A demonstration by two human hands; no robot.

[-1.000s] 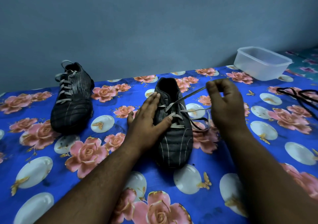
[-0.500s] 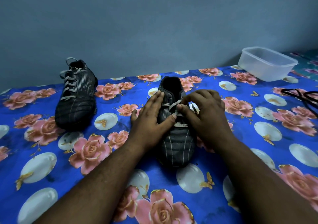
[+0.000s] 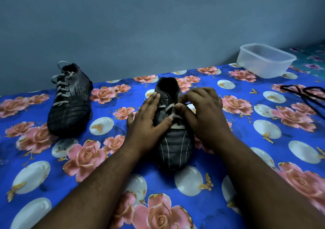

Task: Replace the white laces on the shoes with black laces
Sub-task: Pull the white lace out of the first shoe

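A black striped shoe point(image 3: 173, 147) lies in the middle of the flowered cloth, toe toward me, with a partly undone white lace point(image 3: 167, 107) across its eyelets. My left hand point(image 3: 149, 121) rests flat on the shoe's left side, fingers straight, thumb on the laces. My right hand point(image 3: 202, 112) is curled over the right side and pinches the white lace at an upper eyelet. A second black shoe point(image 3: 70, 104), fully laced in white, stands at the back left. Black laces point(image 3: 304, 92) lie at the right edge.
A clear plastic tub point(image 3: 265, 60) stands at the back right near the wall. The blue flowered cloth point(image 3: 52, 167) covers the whole surface. A grey wall rises right behind the shoes.
My right hand came back from pulling a lace end out to the right and now pinches the lace at the eyelets. My left hand stayed on the shoe.
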